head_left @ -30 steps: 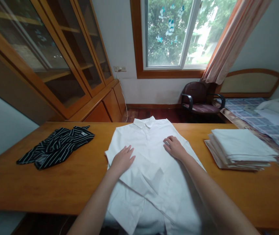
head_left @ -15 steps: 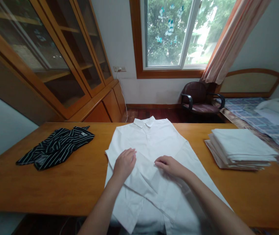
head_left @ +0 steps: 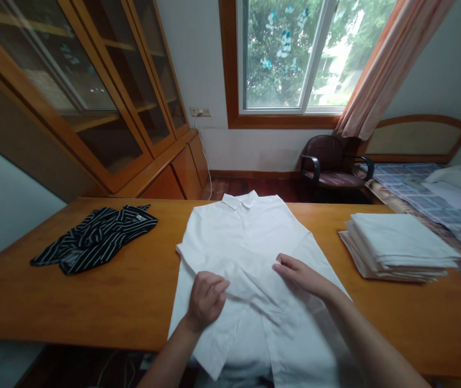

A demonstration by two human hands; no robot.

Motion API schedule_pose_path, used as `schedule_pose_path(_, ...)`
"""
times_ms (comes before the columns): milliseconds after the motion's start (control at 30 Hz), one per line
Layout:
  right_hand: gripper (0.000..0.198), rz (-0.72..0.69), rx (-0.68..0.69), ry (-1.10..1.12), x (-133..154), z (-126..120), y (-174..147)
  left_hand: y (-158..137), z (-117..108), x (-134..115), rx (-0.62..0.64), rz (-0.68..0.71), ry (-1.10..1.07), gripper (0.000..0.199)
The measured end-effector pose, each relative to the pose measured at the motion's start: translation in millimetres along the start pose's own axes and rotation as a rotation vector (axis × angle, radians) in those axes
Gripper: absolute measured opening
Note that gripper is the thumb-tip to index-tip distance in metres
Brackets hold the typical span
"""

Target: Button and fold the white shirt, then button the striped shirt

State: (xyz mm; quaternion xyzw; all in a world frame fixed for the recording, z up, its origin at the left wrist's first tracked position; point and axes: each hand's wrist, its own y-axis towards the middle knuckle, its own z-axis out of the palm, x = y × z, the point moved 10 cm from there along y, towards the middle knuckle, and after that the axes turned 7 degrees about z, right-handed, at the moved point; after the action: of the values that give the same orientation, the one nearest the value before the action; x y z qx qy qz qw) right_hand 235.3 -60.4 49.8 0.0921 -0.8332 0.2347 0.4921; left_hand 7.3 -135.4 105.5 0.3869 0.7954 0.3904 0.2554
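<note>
"Two things have changed: the left hand [head_left: 207,300] has come lower, nearer the person, and its fingers have curled up."

"Curled on what?"

"On the white shirt [head_left: 255,226], by the look of it. Thumb and fingers seem to pinch a bit of cloth low on its front, and a blurred crease runs off from them to the right."

"And the right hand [head_left: 301,275]?"

"Up and out a little from where it was. The fingers are bent in over the shirt front, but I can't tell whether they grip any cloth."

"So the front isn't flat?"

"Not between the hands; it's ruffled there. Higher up, towards the collar [head_left: 241,202], it lies fairly smooth on the tabletop [head_left: 129,307]."

"Anything in the way?"

"Nothing between the hands that I can see. A striped garment [head_left: 97,237] lies crumpled off to the left, and a stack of folded cloth [head_left: 404,242] sits to the right, both apart from the shirt. The chair [head_left: 327,161] stands beyond the far edge."
</note>
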Motion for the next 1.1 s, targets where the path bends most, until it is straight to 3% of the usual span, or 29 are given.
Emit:
schedule_pose_path(167,0.038,-0.043,-0.213,-0.025,31.4,-43.5,-18.3,-3.3,-3.2,3.5,-0.036,-0.013,0.041,0.03)
schedule_pose_path(300,0.036,-0.068,-0.255,-0.054,47.1,-62.5,-29.1,-3.2,-2.2,14.6,-0.035,-0.113,0.088,0.032)
schedule_pose_path(400,0.033,0.031,-0.251,-0.185,25.7,-67.7,-23.0,-3.4,10.1,26.5,0.048,-0.202,0.111,0.031)
schedule_pose_path(500,0.025,0.172,-0.246,-0.32,-16.8,-69.2,-13.0,-3.8,21.3,38.7,0.12,-0.271,0.132,0.031)
schedule_pose_path(600,0.019,0.327,-0.23,-0.412,-61.2,-68.2,-9.9,-6.9,21.6,56.8,0.142,-0.351,0.193,0.032)
schedule_pose_path(667,0.018,0.355,-0.2,-0.435,-77.7,-63.9,-11.2,-11.9,16.2,74.6,0.16,-0.425,0.282,0.035)
schedule_pose_path(900,0.03,0.293,-0.187,-0.366,-82.1,-56.0,-18.9,-35.1,-1.2,147.9,0.423,-0.698,0.535,0.046)
schedule_pose_path(1000,0.033,0.285,-0.23,-0.331,-77.3,-59.8,-19.7,-38.9,3.2,166.1,0.53,-0.701,0.483,0.045)
schedule_pose_path(1100,0.035,0.267,-0.253,-0.265,-68.5,-62.2,-22.3,-39.9,2.9,175.6,0.528,-0.676,0.416,0.042)
